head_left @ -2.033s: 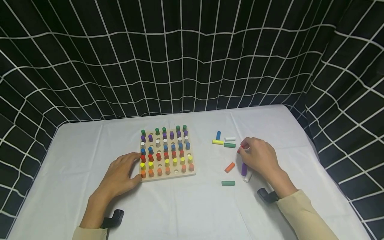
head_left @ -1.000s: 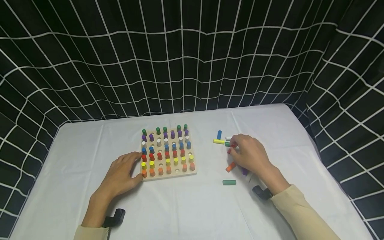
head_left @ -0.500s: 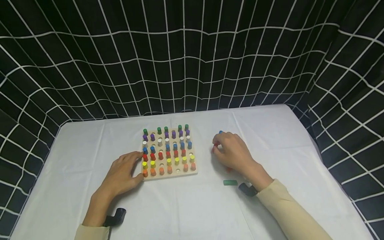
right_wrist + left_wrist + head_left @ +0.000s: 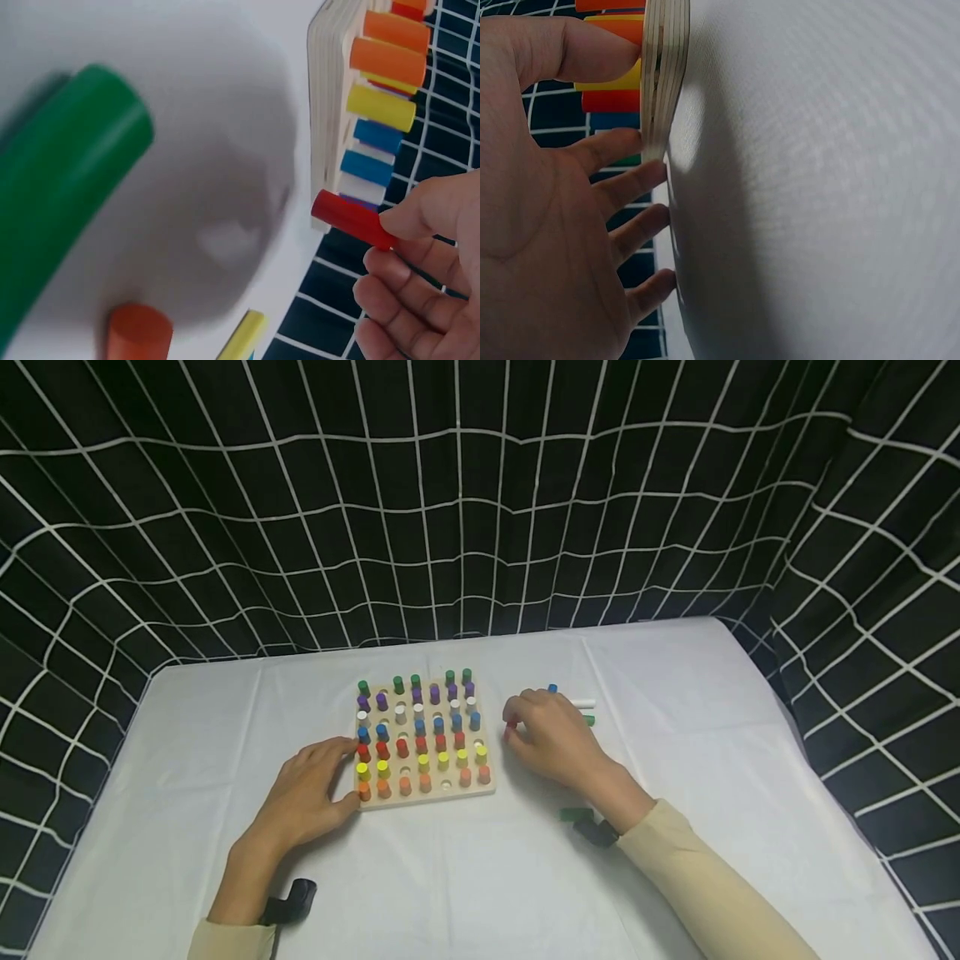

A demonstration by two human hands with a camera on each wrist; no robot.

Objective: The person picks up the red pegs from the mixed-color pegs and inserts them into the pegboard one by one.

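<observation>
A wooden pegboard (image 4: pixel 483 789) holds rows of coloured pegs, with several bare holes between them. My left hand (image 4: pixel 303 797) rests at the board's left edge; in the left wrist view its thumb (image 4: pixel 600 51) and index fingertip touch the layered side, the other fingers loosely extended. Right of the board, my right hand (image 4: pixel 558 735) pinches a red peg (image 4: pixel 351 218) between thumb and fingertips, above the cloth and apart from the board. The peg tilts in the right wrist view.
Loose pegs lie right of the board: a green one (image 4: pixel 576 814) nearer me, a white one (image 4: pixel 583 703) and a blue one (image 4: pixel 552 687) beyond the right hand. An orange peg (image 4: pixel 139 334) and a yellow peg (image 4: pixel 244 336) show in the right wrist view. White cloth covers the table.
My right hand has carried the red peg leftward from among the loose pegs toward the board. My left hand has stayed at the board's left edge.
</observation>
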